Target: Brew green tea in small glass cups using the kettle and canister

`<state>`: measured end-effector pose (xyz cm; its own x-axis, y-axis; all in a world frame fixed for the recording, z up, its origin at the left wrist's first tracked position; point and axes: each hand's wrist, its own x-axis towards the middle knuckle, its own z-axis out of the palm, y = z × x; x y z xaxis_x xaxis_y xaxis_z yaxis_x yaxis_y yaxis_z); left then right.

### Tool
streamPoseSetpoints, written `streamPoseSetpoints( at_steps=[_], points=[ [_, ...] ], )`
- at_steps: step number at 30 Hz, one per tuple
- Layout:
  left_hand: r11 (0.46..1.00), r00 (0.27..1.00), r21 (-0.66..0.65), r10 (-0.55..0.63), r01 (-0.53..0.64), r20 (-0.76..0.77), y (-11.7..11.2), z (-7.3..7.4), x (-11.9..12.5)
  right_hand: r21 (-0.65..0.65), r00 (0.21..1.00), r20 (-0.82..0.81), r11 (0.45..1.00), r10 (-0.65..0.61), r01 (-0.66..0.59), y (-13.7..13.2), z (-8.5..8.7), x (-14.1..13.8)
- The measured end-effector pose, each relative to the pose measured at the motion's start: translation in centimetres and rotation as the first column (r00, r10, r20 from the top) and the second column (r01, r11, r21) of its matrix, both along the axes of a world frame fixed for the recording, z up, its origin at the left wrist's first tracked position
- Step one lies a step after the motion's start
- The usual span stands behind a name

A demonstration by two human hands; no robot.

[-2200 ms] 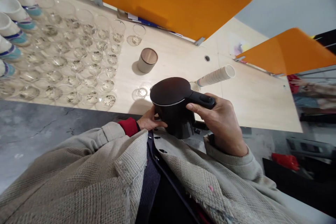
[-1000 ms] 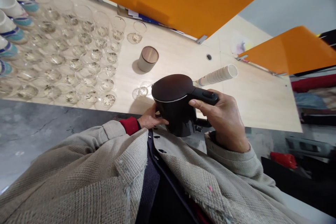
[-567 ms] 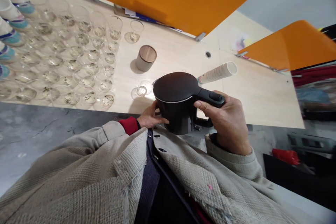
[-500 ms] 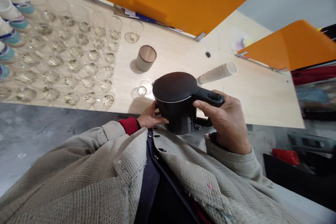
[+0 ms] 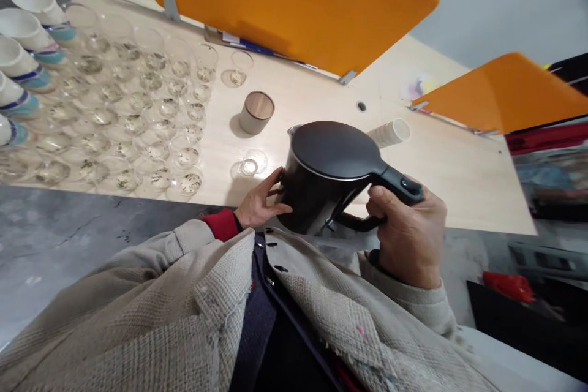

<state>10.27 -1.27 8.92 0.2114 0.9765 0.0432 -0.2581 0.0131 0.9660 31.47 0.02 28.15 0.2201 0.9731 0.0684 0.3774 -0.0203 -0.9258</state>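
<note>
Black electric kettle (image 5: 321, 196) is up in our two hands, in front of our jacket and over the near edge of the surface (image 5: 450, 190), with its lid (image 5: 333, 150) facing up towards us. Our right hand (image 5: 408, 236) has the black handle (image 5: 395, 180), its fingers (image 5: 381, 208) curled around the grip and pressed together. Our left hand (image 5: 260, 202) is on the far side of the kettle body, its fingers (image 5: 271, 187) spread against the wall without pinching anything.

Just beyond the left hand, a low clear glass (image 5: 249, 163) stands on the pale wood, near the kettle but apart from it. Further left, rows of clear glasses (image 5: 138, 128) stand close together, with tea leaves in their bottoms, and white cups with blue and teal bands (image 5: 21, 58) lie tilted along the far left. A ceramic canister with a wooden lid (image 5: 256, 112) stands between the glasses and the kettle. A stack of paper cups (image 5: 392, 132) lies on its side, partly hidden behind the kettle. Two orange divider panels (image 5: 285, 6) (image 5: 505, 93) rise along the far edge, and a concrete floor (image 5: 55, 226) shows below the near edge.
</note>
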Motion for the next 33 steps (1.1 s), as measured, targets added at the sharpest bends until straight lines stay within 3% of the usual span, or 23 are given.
streamPoseSetpoints(
  at_steps=[6, 9, 15, 18, 22, 26, 30, 33],
  points=[
    [0.964, 0.948, 0.264, 0.109, -0.028, -0.299, -1.2, 0.5, -3.1, 0.251, 0.984, -0.169, 0.963, -0.056, 0.097, 0.5, 1.4, -0.1],
    [0.951, 0.881, 0.302, 0.192, -0.059, -0.433, -2.1, 0.4, -5.0, 0.367, 0.982, -0.175, 0.921, -0.068, 0.129, 1.9, 1.7, -0.1],
    [0.897, 0.651, 0.292, 0.441, -0.331, -0.618, -2.4, -2.8, -6.9, 0.461, 0.977, -0.179, 0.867, -0.116, 0.188, 6.8, 1.0, -0.4],
    [0.871, 0.57, 0.308, 0.485, -0.384, -0.663, -1.6, -4.8, -6.8, 0.471, 0.974, -0.173, 0.856, -0.147, 0.213, 9.8, 0.0, -0.7],
    [0.866, 0.473, 0.359, 0.493, -0.348, -0.73, -0.2, -6.4, -6.9, 0.457, 0.976, -0.146, 0.864, -0.162, 0.212, 14.2, -2.1, -1.3],
    [0.864, 0.362, 0.414, 0.497, -0.285, -0.789, 0.6, -7.2, -7.3, 0.419, 0.97, -0.154, 0.877, -0.186, 0.234, 18.2, -4.0, -2.1],
    [0.871, 0.335, 0.424, 0.488, -0.25, -0.806, 0.5, -7.4, -7.5, 0.315, 0.981, -0.068, 0.929, -0.182, 0.194, 20.9, -5.2, -2.7],
    [0.87, 0.322, 0.429, 0.49, -0.244, -0.81, 0.4, -7.3, -7.5, 0.268, 0.974, -0.066, 0.937, -0.215, 0.225, 22.2, -6.2, -2.8]
  ],
)
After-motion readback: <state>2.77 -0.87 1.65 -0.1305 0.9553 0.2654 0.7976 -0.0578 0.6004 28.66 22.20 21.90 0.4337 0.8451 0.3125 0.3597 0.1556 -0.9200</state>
